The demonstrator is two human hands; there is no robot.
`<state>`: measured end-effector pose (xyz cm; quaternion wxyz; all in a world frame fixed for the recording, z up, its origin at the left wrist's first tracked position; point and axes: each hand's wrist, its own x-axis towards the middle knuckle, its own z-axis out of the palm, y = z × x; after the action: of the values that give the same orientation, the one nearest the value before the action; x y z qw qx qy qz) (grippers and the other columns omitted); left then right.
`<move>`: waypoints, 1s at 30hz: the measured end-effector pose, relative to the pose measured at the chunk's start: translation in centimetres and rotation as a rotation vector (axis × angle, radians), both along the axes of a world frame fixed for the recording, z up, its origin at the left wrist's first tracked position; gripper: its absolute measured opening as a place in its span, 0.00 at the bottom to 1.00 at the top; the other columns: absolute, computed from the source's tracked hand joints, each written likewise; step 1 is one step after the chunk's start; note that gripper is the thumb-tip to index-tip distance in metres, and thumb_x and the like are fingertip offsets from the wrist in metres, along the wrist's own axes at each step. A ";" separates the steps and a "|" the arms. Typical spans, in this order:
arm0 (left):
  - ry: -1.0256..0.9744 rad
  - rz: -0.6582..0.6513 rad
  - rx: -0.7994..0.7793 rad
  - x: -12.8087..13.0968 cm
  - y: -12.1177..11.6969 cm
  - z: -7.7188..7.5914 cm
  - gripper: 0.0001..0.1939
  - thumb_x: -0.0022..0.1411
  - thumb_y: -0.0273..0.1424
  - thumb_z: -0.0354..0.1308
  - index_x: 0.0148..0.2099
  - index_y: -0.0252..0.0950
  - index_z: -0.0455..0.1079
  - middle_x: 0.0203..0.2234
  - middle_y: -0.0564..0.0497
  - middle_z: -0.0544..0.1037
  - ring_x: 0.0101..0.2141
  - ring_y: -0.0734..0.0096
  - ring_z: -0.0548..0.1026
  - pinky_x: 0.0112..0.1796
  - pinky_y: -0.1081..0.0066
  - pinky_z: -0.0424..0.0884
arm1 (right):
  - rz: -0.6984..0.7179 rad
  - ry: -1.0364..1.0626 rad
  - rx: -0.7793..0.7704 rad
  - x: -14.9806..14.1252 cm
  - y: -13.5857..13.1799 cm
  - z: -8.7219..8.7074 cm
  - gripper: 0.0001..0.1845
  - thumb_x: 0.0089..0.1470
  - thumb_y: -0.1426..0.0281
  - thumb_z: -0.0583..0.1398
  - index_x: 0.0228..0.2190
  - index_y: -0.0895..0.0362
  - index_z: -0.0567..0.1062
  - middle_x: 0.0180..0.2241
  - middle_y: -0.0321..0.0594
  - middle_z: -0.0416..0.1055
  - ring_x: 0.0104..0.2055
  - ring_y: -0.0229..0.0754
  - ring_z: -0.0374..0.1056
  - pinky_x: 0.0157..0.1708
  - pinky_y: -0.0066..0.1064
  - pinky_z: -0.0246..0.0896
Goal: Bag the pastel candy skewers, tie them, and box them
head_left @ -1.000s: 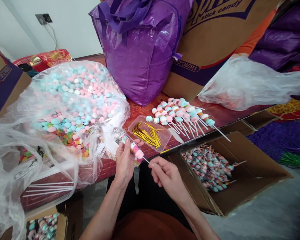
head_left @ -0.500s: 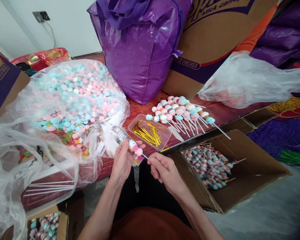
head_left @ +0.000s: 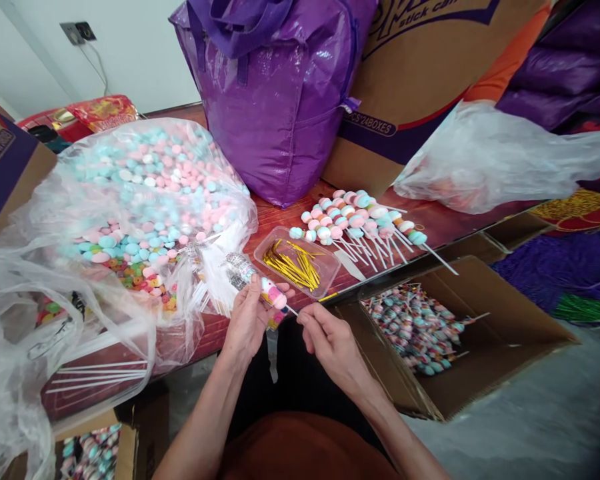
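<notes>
My left hand [head_left: 247,320] is closed around a clear printed sleeve with a pink and white candy skewer [head_left: 273,295] partly inside it. My right hand [head_left: 327,337] pinches the skewer's thin white stick just right of the candy. Both hands are at the near edge of the red table [head_left: 445,223]. A clear tray of gold twist ties [head_left: 295,261] lies just beyond them. Further back is a row of several bare candy skewers [head_left: 355,220].
A big clear bag of pink and blue candies [head_left: 140,193] fills the left. A purple bag [head_left: 280,93] and cardboard cartons stand at the back. An open box of wrapped skewers [head_left: 420,327] sits lower right. Loose white sticks [head_left: 100,377] lie at lower left.
The candy has slid a little further into the sleeve, and my right hand has moved slightly closer to my left along the stick.
</notes>
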<state>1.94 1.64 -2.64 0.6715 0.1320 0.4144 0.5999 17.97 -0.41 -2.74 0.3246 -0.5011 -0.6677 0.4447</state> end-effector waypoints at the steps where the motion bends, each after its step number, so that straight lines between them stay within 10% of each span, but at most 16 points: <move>1: -0.001 -0.009 0.004 0.2 -0.1 0.0 0.21 0.56 0.47 0.66 0.36 0.33 0.72 0.33 0.42 0.83 0.42 0.56 0.82 0.40 0.64 0.75 | -0.001 -0.001 0.003 -0.2 0.1 0.0 0.15 0.66 0.64 0.50 0.28 0.53 0.65 0.15 0.27 0.60 0.18 0.34 0.58 0.24 0.27 0.53; 10: 0.056 -0.010 0.057 1.4 -0.7 0.0 0.18 0.55 0.44 0.68 0.37 0.35 0.73 0.31 0.49 0.81 0.34 0.66 0.80 0.34 0.71 0.75 | -0.121 0.030 0.084 -3.6 0.2 -0.1 0.12 0.65 0.65 0.51 0.30 0.52 0.69 0.18 0.31 0.63 0.20 0.38 0.60 0.25 0.29 0.56; 30: 0.201 0.070 0.163 -0.1 -3.2 0.9 0.14 0.59 0.39 0.66 0.46 0.39 0.78 0.37 0.45 0.82 0.41 0.62 0.77 0.41 0.67 0.74 | -0.144 0.558 -0.317 -6.9 -0.2 1.1 0.18 0.60 0.55 0.57 0.26 0.54 0.67 0.18 0.29 0.55 0.20 0.34 0.51 0.21 0.26 0.51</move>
<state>1.79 -1.54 -1.78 0.5924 0.2310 0.4337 0.6385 11.06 -0.66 -1.61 0.4436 -0.4499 -0.4383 0.6393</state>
